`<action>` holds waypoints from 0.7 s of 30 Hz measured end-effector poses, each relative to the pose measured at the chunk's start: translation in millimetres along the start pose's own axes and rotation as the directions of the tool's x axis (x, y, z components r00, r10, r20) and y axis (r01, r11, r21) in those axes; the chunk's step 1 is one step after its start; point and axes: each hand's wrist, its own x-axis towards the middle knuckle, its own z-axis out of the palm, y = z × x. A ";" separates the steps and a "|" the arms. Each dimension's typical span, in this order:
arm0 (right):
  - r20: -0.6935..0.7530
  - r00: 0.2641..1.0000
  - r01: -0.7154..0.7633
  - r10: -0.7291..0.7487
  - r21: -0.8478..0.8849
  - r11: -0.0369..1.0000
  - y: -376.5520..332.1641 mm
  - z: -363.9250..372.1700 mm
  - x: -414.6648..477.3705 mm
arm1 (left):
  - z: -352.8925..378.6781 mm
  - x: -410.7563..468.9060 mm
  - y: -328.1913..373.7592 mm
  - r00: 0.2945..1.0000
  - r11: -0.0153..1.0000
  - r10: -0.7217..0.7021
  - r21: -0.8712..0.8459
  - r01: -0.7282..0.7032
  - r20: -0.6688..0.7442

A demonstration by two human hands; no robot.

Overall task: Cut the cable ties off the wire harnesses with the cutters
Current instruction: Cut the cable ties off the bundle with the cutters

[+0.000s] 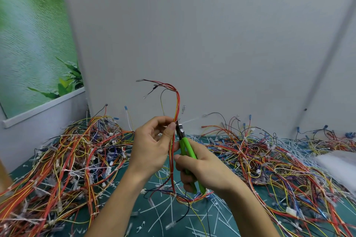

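My left hand (153, 143) pinches a thin wire harness (176, 106) of red, orange and yellow wires between thumb and fingers and holds it upright above the table. Its upper end arches left and its lower end loops down to the mat. My right hand (200, 169) grips the green-handled cutters (187, 147). Their dark jaws point up and sit against the harness right at my left fingertips, where a white cable tie (189, 120) sticks out to the right.
Large tangled piles of coloured harnesses lie at left (67, 159) and right (269, 163) on the green mat (212, 215). Several cut white ties litter the mat between them. A white wall stands close behind. A white bag (339, 161) lies at far right.
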 end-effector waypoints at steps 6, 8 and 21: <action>0.035 0.999 0.009 -0.012 0.070 0.997 -2.1 -2.7 -1.9 | -0.3 -0.3 0.4 1.000 0.998 -0.027 -0.050 0.027 0.010; 0.042 0.999 0.007 -0.010 0.078 0.997 -1.7 -2.0 -1.3 | -0.5 -0.3 0.1 0.999 0.997 -0.051 -0.066 0.052 0.009; -0.046 0.996 0.080 -0.082 -0.050 0.996 10.9 1.0 6.4 | 2.3 3.7 -3.7 0.990 0.989 -0.112 -0.102 0.103 -0.089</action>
